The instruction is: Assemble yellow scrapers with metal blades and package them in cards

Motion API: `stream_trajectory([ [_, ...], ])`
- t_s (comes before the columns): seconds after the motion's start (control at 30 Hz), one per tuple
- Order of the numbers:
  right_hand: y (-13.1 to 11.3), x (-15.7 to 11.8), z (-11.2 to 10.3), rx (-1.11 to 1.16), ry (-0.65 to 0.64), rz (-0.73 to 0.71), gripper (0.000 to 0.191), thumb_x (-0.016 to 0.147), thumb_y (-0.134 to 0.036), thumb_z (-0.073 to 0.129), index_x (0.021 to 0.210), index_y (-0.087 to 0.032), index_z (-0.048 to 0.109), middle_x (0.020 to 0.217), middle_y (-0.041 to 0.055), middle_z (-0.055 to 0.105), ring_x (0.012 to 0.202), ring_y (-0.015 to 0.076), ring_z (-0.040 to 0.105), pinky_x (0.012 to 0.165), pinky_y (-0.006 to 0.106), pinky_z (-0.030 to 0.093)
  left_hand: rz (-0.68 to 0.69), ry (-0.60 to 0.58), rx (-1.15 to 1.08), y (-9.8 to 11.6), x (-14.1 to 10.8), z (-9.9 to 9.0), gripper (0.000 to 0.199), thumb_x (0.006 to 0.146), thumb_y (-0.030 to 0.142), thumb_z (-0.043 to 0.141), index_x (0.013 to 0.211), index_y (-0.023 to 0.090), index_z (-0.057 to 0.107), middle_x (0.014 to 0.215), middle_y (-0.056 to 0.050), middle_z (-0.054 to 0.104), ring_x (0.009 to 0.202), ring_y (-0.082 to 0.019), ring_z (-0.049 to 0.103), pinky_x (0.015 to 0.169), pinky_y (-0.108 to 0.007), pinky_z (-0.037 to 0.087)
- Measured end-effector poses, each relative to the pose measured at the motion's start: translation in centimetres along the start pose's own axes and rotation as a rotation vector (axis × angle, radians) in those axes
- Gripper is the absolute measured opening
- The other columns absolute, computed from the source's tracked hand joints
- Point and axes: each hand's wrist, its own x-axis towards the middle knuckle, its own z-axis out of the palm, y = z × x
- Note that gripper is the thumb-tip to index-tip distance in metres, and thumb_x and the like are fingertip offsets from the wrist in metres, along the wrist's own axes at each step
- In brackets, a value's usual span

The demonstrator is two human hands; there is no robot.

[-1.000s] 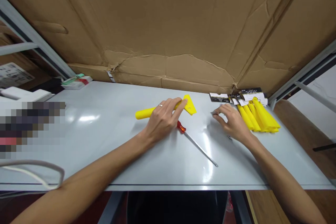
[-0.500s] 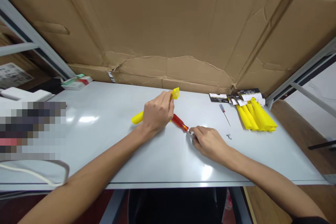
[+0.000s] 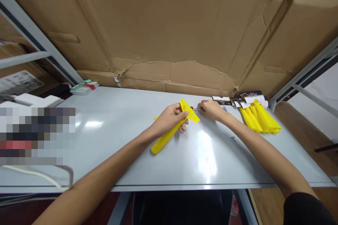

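Note:
My left hand point(image 3: 169, 119) is closed around a yellow plastic piece point(image 3: 166, 140) with a long handle and a flat, flared end with small holes. The flared end points up and right, and the handle slants down toward the table's front. A second bit of yellow shows behind the hand; whether it belongs to the same piece I cannot tell. The red-handled screwdriver is mostly hidden behind the flared end, with its metal shaft point(image 3: 195, 108) sticking out to the right. My right hand point(image 3: 211, 109) has its fingers closed at the shaft's tip.
Several yellow pieces point(image 3: 265, 117) with black and white cards point(image 3: 252, 97) lie at the right. Small metal bits point(image 3: 233, 139) lie under my right forearm, near a little screwdriver handle point(image 3: 224, 108). Cardboard point(image 3: 169, 24) rises behind the table. A white cable point(image 3: 39, 175) runs at the left.
My left hand has turned, so the yellow piece now shows its flared end facing up. My right hand has moved up and away from me with the screwdriver's tip. The view has shifted slightly.

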Motion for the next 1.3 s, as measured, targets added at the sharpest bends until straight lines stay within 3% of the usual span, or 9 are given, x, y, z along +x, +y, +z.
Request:
stream_trajectory([
  [0.2,1.8,-3.1,-0.5,0.223,0.065,-0.029,0.031,0.099,-0.022,0.051,0.126,-0.015,0.066,0.121,0.0168,0.066,0.104,0.0253,0.067,0.091,0.034,0.049,-0.124,-0.115,-0.116,-0.9,0.6,0.6,0.018,0.096,0.025,0.057,0.109,0.013,0.059,0.070,-0.003,0.068,0.056,-0.017,0.070,0.048,-0.027,0.055],
  [0.3,2.8,-5.3,-0.7,0.371,0.077,-0.044,0.028,0.104,-0.024,0.044,0.118,-0.015,0.066,0.103,0.0123,0.073,0.094,0.0215,0.072,0.086,0.032,0.054,-0.151,-0.108,-0.112,-1.6,0.9,0.7,0.013,0.095,0.025,0.060,0.099,0.012,0.060,0.069,-0.005,0.070,0.053,-0.015,0.068,0.046,-0.024,0.053],
  [0.43,2.3,-7.9,0.4,0.967,0.089,0.063,0.034,0.096,-0.050,0.063,0.099,-0.016,0.064,0.084,0.0101,0.077,0.073,0.0229,0.076,0.068,0.033,0.059,-0.194,-0.157,-0.219,-2.2,0.9,1.2,0.016,0.094,0.027,0.063,0.095,0.011,0.061,0.073,-0.008,0.073,0.055,-0.014,0.068,0.052,-0.025,0.056],
  [0.57,0.2,-9.7,1.3,1.455,0.094,0.187,0.041,0.085,-0.055,0.076,0.094,-0.020,0.056,0.074,0.0058,0.077,0.057,0.0210,0.073,0.053,0.030,0.056,-0.211,-0.269,-0.207,-2.6,0.3,2.5,0.022,0.094,0.033,0.065,0.096,0.013,0.059,0.074,-0.008,0.073,0.057,-0.016,0.070,0.057,-0.028,0.057],
  [0.7,-0.9,-10.4,1.5,1.711,-0.058,0.139,0.040,0.086,-0.051,0.078,0.104,-0.021,0.057,0.082,0.0046,0.079,0.063,0.0165,0.073,0.062,0.029,0.060,-0.214,-0.344,-0.136,-2.8,-0.2,3.2,0.023,0.093,0.035,0.067,0.096,0.015,0.057,0.077,-0.006,0.073,0.060,-0.017,0.071,0.061,-0.031,0.059],
  [0.83,-0.6,-10.5,1.5,1.736,-0.103,0.121,0.035,0.085,-0.042,0.081,0.102,-0.016,0.066,0.097,0.0103,0.080,0.078,0.0171,0.077,0.081,0.034,0.064,-0.210,-0.349,-0.119,-3.1,0.0,3.1,0.026,0.092,0.038,0.068,0.100,0.015,0.058,0.085,-0.006,0.072,0.062,-0.016,0.070,0.064,-0.033,0.059],
  [1.1,-1.0,-10.8,2.0,1.577,0.016,0.146,0.042,0.091,-0.058,0.069,0.084,-0.019,0.055,0.069,0.0045,0.076,0.053,0.0191,0.073,0.049,0.028,0.056,-0.217,-0.364,-0.129,-3.4,0.0,3.1,0.033,0.088,0.043,0.071,0.098,0.014,0.058,0.092,-0.010,0.074,0.061,-0.015,0.068,0.064,-0.033,0.057],
  [1.2,-1.2,-10.8,2.0,1.620,0.012,0.171,0.040,0.093,-0.057,0.067,0.087,-0.020,0.054,0.067,0.0006,0.072,0.047,0.0125,0.065,0.047,0.024,0.051,-0.219,-0.353,-0.159,-3.3,-0.1,3.2,0.034,0.087,0.042,0.073,0.098,0.013,0.059,0.091,-0.011,0.074,0.061,-0.014,0.067,0.063,-0.032,0.057],
  [1.3,-1.0,-10.8,1.9,1.663,-0.073,0.104,0.031,0.091,-0.044,0.074,0.101,-0.019,0.060,0.079,0.0007,0.073,0.059,0.0093,0.063,0.057,0.023,0.051,-0.245,-0.339,-0.226,-3.2,0.0,3.1,0.035,0.086,0.041,0.075,0.102,0.013,0.060,0.089,-0.010,0.074,0.061,-0.014,0.067,0.061,-0.030,0.055],
])
